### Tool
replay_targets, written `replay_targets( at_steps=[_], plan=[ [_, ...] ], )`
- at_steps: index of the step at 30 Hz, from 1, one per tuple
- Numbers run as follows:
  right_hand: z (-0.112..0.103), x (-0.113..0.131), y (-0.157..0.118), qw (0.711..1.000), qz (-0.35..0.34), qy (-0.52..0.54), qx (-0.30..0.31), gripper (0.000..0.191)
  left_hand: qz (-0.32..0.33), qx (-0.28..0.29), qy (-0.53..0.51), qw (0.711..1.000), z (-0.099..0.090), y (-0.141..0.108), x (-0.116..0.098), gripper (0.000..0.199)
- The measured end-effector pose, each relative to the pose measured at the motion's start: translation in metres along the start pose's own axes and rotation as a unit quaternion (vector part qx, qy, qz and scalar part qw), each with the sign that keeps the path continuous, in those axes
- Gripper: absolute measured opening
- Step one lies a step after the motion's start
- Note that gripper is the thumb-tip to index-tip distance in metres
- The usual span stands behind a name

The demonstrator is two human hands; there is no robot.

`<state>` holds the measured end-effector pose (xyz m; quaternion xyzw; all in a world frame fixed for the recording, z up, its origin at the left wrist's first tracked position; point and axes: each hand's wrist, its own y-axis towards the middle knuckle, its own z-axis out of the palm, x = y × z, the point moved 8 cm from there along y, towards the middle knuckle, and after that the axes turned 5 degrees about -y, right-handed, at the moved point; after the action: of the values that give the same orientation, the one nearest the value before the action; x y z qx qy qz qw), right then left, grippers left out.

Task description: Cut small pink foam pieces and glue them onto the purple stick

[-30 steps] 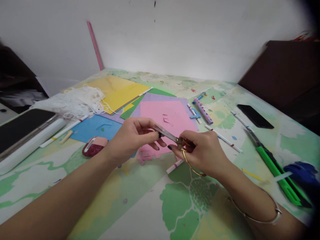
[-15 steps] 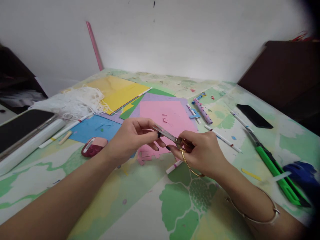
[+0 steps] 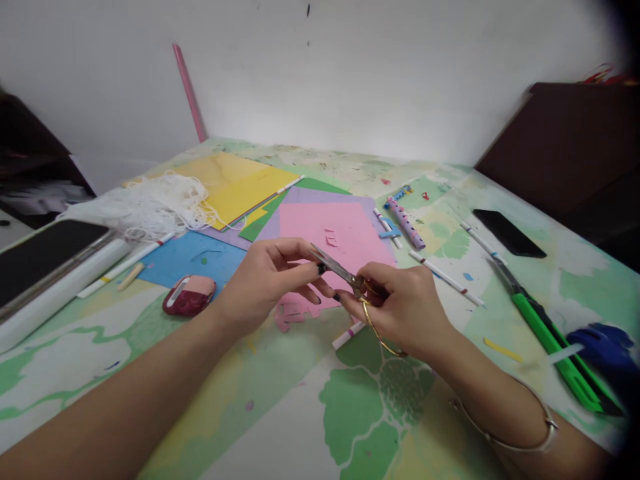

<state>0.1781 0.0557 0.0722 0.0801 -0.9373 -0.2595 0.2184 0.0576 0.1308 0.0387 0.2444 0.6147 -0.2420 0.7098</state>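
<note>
My right hand (image 3: pixel 407 303) grips a pair of scissors (image 3: pixel 336 267) with gold-coloured handles, the blades pointing up and to the left. My left hand (image 3: pixel 280 277) is at the blade tips, its thumb and forefinger bent together; whatever lies between them is too small or hidden to make out. Both hands are held above the near part of a pink paper sheet (image 3: pixel 345 227). Small pink paper scraps (image 3: pixel 290 315) lie beneath the left fingers. Below the scissors sits a white paper stick with a purple band (image 3: pixel 347 335).
Yellow paper (image 3: pixel 240 187), blue paper (image 3: pixel 185 257) and a tangle of white string (image 3: pixel 170 200) spread to the left. A maroon-and-pink case (image 3: pixel 190 295) is by my left forearm. At right lie a green cutter (image 3: pixel 555 350), a black phone (image 3: pixel 509 232) and a dotted purple tube (image 3: pixel 407 223).
Both hands and the scissors have shifted very slightly, the left fingertips a touch to the right along the blades. The things on the table have stayed put.
</note>
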Motion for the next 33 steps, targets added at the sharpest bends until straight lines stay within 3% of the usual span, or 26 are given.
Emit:
replay_targets(
  at_steps=[33],
  plan=[
    [0.0002,0.0013,-0.0026,0.999,-0.007,-0.012,-0.033,0.028,-0.021,-0.021,-0.055,0.998,0.0023,-0.0004,0.0049,0.006]
  ],
)
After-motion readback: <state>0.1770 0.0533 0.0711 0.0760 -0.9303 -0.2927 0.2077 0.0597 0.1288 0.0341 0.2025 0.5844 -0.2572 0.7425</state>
